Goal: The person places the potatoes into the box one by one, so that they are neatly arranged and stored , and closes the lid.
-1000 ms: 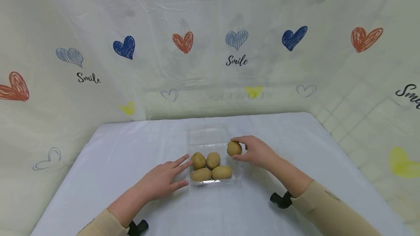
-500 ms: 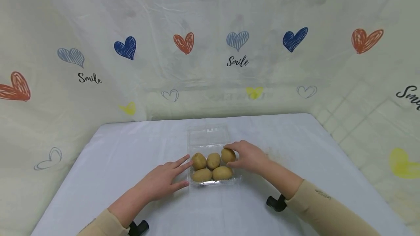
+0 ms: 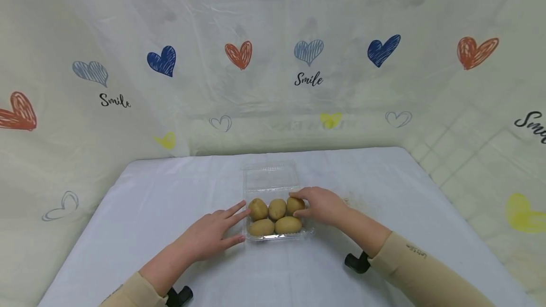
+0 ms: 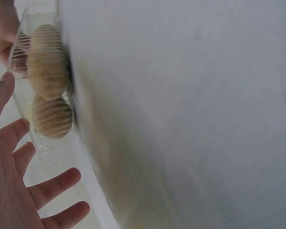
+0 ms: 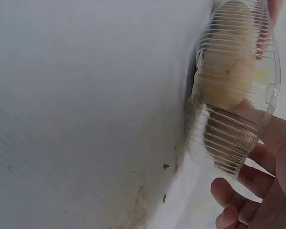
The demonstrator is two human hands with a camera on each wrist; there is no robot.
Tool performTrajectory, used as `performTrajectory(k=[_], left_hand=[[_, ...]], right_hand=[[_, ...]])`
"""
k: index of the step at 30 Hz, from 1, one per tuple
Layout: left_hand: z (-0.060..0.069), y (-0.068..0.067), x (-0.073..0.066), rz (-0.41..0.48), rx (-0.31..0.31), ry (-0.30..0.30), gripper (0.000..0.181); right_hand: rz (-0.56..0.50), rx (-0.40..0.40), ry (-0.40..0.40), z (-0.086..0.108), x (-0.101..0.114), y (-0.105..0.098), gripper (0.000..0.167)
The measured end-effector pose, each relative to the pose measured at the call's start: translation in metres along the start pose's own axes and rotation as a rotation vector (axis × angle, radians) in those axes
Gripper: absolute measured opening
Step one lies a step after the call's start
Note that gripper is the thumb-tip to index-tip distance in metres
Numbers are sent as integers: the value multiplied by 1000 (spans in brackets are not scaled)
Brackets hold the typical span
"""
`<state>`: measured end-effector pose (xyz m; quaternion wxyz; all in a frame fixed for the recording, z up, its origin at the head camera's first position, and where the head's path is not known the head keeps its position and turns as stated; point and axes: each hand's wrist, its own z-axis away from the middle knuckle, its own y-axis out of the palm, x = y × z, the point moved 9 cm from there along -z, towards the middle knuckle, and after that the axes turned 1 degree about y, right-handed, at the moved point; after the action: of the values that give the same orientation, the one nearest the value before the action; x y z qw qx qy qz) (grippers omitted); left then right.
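Note:
A clear plastic clamshell container sits mid-table with its lid laid back, away from the person. Several potatoes fill it: a front pair and a back row of three. My right hand reaches over the right wall and holds the back right potato between thumb and fingers, down in the container. Through the ridged wall in the right wrist view, that potato looks shaded. With spread, straight fingers, my left hand touches the container's left rim. The left wrist view shows potatoes through the wall.
A white cloth covers the table. Brownish stains and small dark crumbs lie on the cloth by the container's right side. A pale curtain with printed hearts hangs behind the table.
My right hand has carried the potato leftward and down from beside the container into the back right spot. The left hand and the other potatoes have stayed put.

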<state>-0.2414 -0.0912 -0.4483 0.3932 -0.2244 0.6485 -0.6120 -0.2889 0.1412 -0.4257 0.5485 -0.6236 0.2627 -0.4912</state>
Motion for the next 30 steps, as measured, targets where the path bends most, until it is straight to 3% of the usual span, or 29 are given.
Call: performTrajectory(k=[8, 17, 23, 30], left_hand=[[0, 2, 1, -2, -6, -3, 68], [1, 2, -1, 3, -14, 4, 68], [1, -1, -1, -7, -22, -2, 67], [3, -3, -3, -25, -36, 13, 67]], right_hand=[[32, 21, -9, -3, -1, 7, 46], [41, -53, -47, 3, 4, 0, 38], [58, -79, -71, 4, 5, 1, 39], [-15, -120, -57, 9, 3, -11, 45]])
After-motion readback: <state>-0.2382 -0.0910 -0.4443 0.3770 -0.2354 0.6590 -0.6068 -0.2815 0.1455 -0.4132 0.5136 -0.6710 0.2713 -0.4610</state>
